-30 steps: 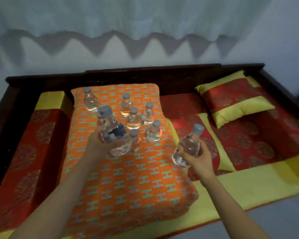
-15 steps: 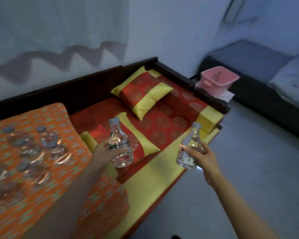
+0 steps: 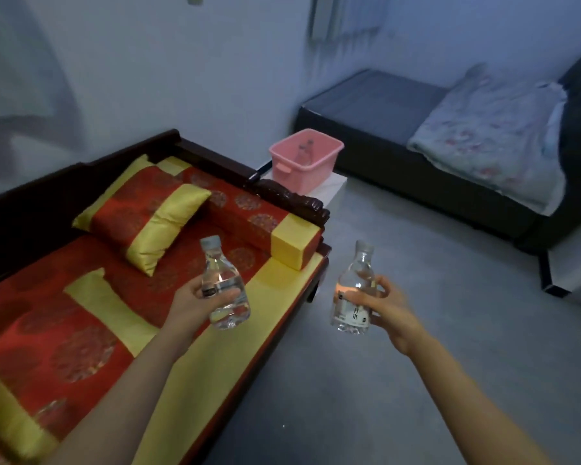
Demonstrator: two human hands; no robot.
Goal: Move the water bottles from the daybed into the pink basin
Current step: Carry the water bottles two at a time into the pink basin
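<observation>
My left hand (image 3: pixel 195 302) grips a clear water bottle (image 3: pixel 223 285) upright above the daybed's yellow front edge. A second clear water bottle (image 3: pixel 354 293) is held upright in my right hand (image 3: pixel 384 307), over the grey floor. The pink basin (image 3: pixel 304 162) stands beyond the daybed's (image 3: pixel 81 313) far end, on a low white surface, well ahead of both hands. Two bottles (image 3: pixel 305 152) stand inside the basin. The other bottles on the daybed are out of view.
A red and yellow pillow (image 3: pixel 145 216) lies on the daybed, with a bolster (image 3: pixel 265 229) by the dark carved armrest (image 3: pixel 292 199). A dark bed with a pale blanket (image 3: pixel 490 135) lines the far right. Grey floor (image 3: pixel 416 364) runs between the two beds.
The view has swung right, away from the orange mat with its bottles. Both hands carry their bottles along, and the pink basin has come nearer and more central.
</observation>
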